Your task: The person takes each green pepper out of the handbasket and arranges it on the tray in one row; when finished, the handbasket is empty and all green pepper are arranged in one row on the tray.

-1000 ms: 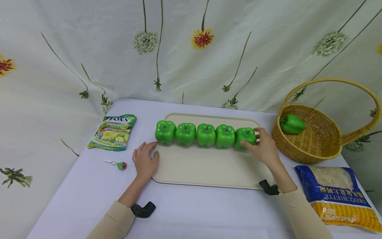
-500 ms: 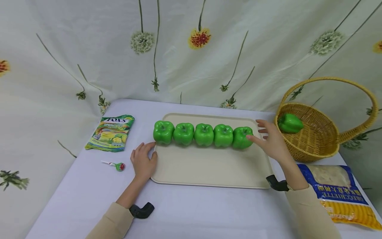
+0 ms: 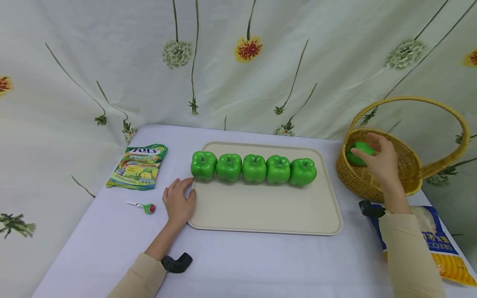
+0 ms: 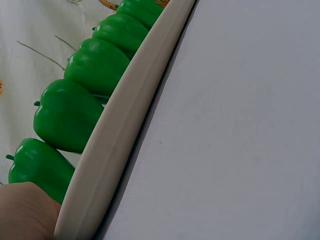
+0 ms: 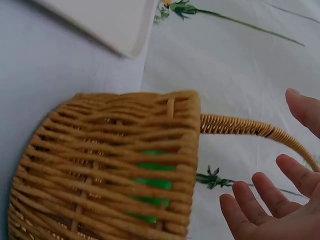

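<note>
Several green bell peppers (image 3: 254, 167) stand side by side along the far part of a beige tray (image 3: 261, 211). My left hand (image 3: 180, 203) rests at the tray's left edge, its fingers near the leftmost pepper. In the left wrist view only a bit of that hand (image 4: 27, 210) shows, beside the tray rim (image 4: 115, 135). My right hand (image 3: 384, 161) is over the wicker basket (image 3: 352, 180), thumb and fingers spread near a single green bell pepper (image 3: 360, 148) inside. The right wrist view shows the fingers apart above the basket rim, holding nothing; the pepper (image 5: 154, 185) shows through the weave.
The basket's tall arched handle (image 3: 463, 124) rises on the right. A blue and yellow bag of orecchiette pasta (image 3: 443, 248) lies under the right forearm. At left lie a Fox's candy bag (image 3: 139, 165) and a lollipop (image 3: 149, 207). A floral cloth (image 3: 223, 82) hangs behind the table.
My right hand has left the rightmost pepper in the row and moved right, over the basket. The left hand and the row of peppers have stayed put.
</note>
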